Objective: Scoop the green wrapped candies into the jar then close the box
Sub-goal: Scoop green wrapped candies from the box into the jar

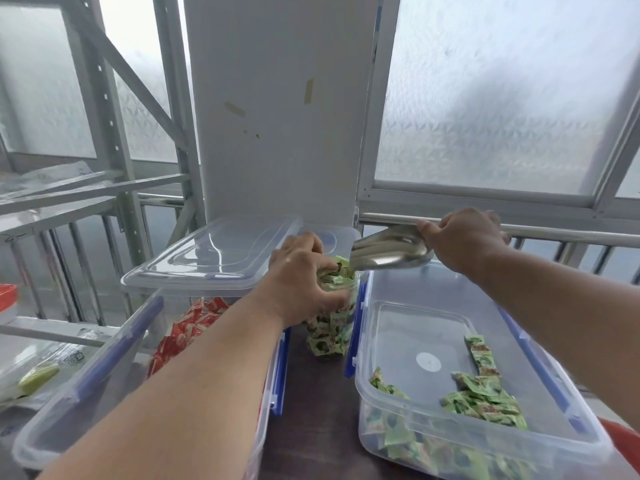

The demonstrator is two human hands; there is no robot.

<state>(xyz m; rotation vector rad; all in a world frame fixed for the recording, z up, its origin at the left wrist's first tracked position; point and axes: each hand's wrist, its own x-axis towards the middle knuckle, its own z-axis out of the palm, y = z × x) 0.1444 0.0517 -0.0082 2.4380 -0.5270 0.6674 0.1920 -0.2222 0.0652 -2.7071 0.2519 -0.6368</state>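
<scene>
A clear jar (330,332) packed with green wrapped candies stands on the dark table between two plastic boxes. My left hand (304,278) grips the jar around its mouth. My right hand (464,239) holds a metal scoop (389,249) by its handle, tipped with its front edge at the jar's rim, where candies are heaped. The clear box (433,294) on the right has blue side clips, stands open, and holds green wrapped candies (485,400) along its near and right sides.
A second clear box (104,358) on the left holds red wrapped candies (183,332). A clear lid (214,254) rests across its far end. A white pillar, frosted windows, a metal rail and grey shelving stand behind. A red-lidded container (7,297) sits at far left.
</scene>
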